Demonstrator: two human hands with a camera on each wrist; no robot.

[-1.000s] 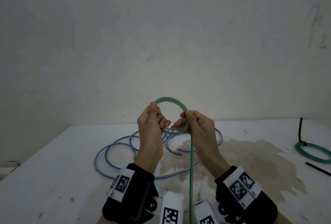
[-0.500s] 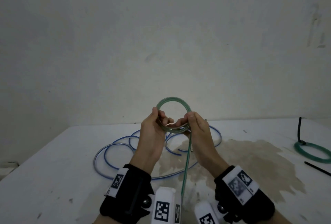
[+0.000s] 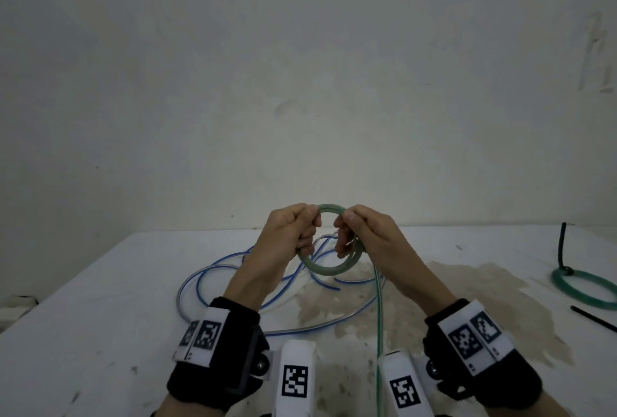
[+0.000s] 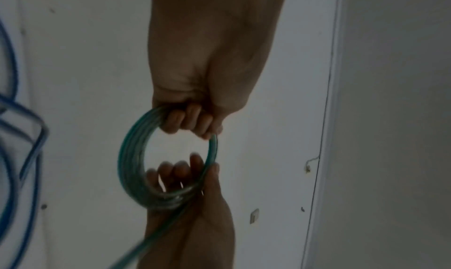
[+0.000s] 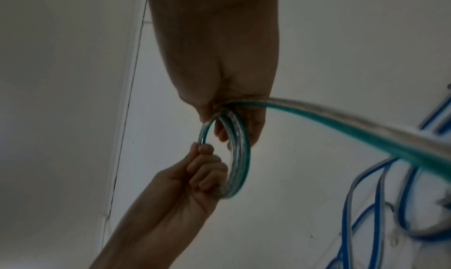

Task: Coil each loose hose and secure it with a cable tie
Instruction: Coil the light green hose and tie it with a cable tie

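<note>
Both hands hold a small coil of green-striped clear hose (image 3: 329,270) in the air above the table. My left hand (image 3: 302,233) grips the coil's left side with curled fingers. At the coil's right side my right hand (image 3: 347,236) pinches the turns. The hose's loose tail (image 3: 378,333) hangs from the right hand down past the frame's bottom. The left wrist view has the coil (image 4: 130,157) between the left hand (image 4: 192,122) and the right hand (image 4: 185,174). In the right wrist view the tail (image 5: 341,126) leaves the right hand (image 5: 234,122). A loose blue hose (image 3: 200,279) sprawls on the table.
On the white table (image 3: 100,316), at the right edge, lies a green coil (image 3: 581,286) bound with a black cable tie (image 3: 562,243). A loose black cable tie (image 3: 594,318) lies near it. A brown stain (image 3: 467,299) marks the table's middle. A bare wall stands behind.
The coil has dropped and now hangs below the hands, which hold its upper sides instead of its bottom. The tail has swung a little to the right.
</note>
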